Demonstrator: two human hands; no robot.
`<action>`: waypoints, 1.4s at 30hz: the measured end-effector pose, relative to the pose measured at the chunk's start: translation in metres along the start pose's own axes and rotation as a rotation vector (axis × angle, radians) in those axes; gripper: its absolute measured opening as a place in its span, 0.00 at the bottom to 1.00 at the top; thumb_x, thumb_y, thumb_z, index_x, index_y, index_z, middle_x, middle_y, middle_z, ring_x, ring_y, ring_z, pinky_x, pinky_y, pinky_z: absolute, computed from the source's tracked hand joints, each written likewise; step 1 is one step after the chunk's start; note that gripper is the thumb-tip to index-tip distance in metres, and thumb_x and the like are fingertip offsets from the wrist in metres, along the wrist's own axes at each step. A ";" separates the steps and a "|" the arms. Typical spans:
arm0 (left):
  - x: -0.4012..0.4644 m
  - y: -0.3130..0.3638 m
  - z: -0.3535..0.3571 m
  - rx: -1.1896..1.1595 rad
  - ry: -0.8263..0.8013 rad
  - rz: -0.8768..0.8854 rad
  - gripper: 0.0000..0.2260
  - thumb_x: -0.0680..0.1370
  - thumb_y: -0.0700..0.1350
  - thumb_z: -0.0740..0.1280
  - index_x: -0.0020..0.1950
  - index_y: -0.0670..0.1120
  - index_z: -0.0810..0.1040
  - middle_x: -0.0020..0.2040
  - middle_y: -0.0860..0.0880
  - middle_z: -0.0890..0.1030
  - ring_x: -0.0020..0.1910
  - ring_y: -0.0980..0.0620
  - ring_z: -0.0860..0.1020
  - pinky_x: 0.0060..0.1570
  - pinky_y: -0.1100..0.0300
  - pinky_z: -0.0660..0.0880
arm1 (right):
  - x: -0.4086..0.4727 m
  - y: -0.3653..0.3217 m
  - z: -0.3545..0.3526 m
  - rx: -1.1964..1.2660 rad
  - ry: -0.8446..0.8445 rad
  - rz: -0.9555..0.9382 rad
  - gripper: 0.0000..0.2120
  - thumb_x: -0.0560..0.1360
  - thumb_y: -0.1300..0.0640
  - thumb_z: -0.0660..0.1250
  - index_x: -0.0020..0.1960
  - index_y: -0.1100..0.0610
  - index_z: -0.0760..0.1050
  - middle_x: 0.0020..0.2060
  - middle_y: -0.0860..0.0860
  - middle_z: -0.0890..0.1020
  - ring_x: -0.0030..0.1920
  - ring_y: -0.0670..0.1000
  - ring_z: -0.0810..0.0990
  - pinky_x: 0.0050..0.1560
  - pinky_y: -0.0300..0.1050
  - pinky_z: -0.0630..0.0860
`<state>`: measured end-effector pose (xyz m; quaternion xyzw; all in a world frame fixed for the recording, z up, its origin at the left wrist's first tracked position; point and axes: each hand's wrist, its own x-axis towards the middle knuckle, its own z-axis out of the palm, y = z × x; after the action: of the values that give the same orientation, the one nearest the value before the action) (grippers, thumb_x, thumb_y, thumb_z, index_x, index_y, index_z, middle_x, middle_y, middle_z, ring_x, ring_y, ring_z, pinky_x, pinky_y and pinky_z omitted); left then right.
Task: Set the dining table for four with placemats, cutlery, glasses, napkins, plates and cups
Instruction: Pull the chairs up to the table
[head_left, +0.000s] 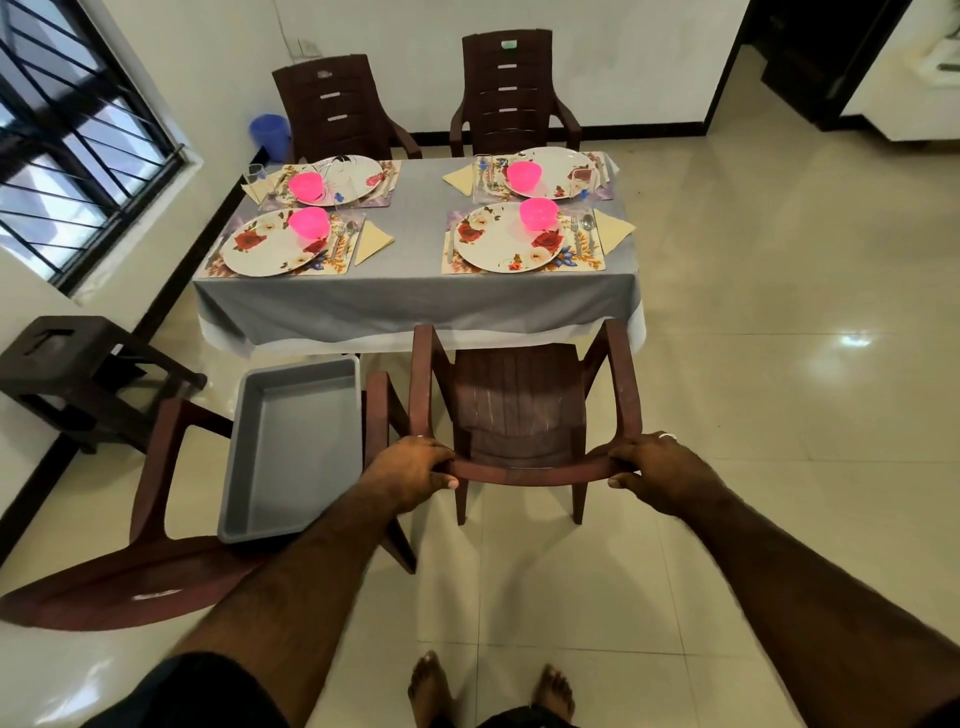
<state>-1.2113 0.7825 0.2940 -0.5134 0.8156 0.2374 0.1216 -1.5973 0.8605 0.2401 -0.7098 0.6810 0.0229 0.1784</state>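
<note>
Lighting: bright, even daylight from the barred window (78, 150) (upper left). Glare patch on glossy floor tiles (852, 340). Soft shadows under chairs. Wide-angle bending at edges; focus sharp throughout.

left hand (415, 467) curled in grip, right hand (660, 467) likewise, arms outstretched

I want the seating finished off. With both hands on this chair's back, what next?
Probably slide the chair forward toward the table: left hand and right hand grip its back, all four places look set, and it stands short of the table edge.
</note>
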 end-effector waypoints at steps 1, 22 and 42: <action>0.001 0.000 -0.001 0.005 -0.006 -0.001 0.20 0.83 0.56 0.68 0.74 0.53 0.76 0.71 0.50 0.77 0.73 0.48 0.72 0.72 0.47 0.69 | 0.000 0.001 0.001 -0.007 -0.003 0.000 0.21 0.76 0.34 0.66 0.67 0.37 0.76 0.61 0.39 0.82 0.61 0.51 0.77 0.62 0.52 0.77; 0.000 -0.001 0.001 -0.005 -0.057 -0.022 0.15 0.83 0.51 0.69 0.69 0.55 0.80 0.64 0.52 0.82 0.66 0.49 0.77 0.70 0.47 0.73 | -0.001 -0.014 0.009 -0.201 0.004 -0.102 0.20 0.81 0.33 0.58 0.67 0.40 0.74 0.60 0.41 0.82 0.58 0.50 0.81 0.59 0.52 0.76; 0.000 0.007 0.009 -0.029 -0.041 -0.089 0.14 0.84 0.52 0.67 0.70 0.56 0.79 0.63 0.52 0.81 0.65 0.48 0.77 0.70 0.45 0.73 | -0.010 -0.026 -0.007 -0.127 -0.020 -0.010 0.21 0.80 0.33 0.60 0.66 0.41 0.78 0.56 0.43 0.84 0.56 0.51 0.82 0.59 0.51 0.79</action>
<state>-1.2183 0.7898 0.2877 -0.5459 0.7858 0.2541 0.1414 -1.5737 0.8684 0.2556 -0.7227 0.6730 0.0721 0.1400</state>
